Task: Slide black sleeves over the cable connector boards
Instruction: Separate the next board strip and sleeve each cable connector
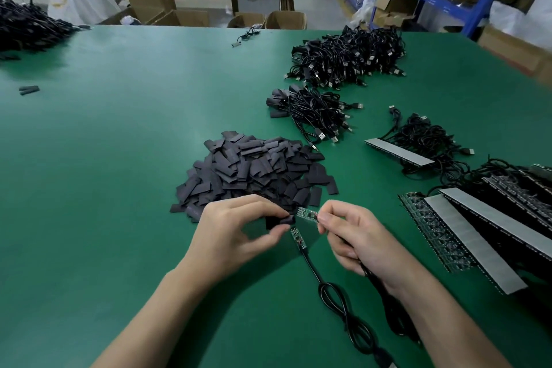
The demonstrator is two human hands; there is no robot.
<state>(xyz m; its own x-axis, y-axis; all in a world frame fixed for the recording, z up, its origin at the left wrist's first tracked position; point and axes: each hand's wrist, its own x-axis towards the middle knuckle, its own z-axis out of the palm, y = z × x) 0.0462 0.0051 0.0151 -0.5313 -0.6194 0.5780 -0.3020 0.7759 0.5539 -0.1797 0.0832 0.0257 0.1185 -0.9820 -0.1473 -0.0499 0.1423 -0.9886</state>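
Observation:
My left hand (239, 230) pinches a short black sleeve (279, 222) between thumb and fingers, its open end facing right. My right hand (352, 236) pinches a cable just behind its small green connector board (306, 213); the board's tip points at the sleeve's opening and almost touches it. The rest of that black cable runs down under my right palm. A second cable (337, 293) lies on the green table (104, 158) between my hands, its bare green board (298, 239) just below the sleeve. A heap of loose black sleeves (257, 170) lies right behind my hands.
Two bundles of black USB cables (346, 60) (313, 112) lie at the back right. Rows of boards with cables on grey strips (478, 233) fill the right side. Another dark pile (27, 27) sits at the far left. Cardboard boxes and blue shelving stand beyond the table.

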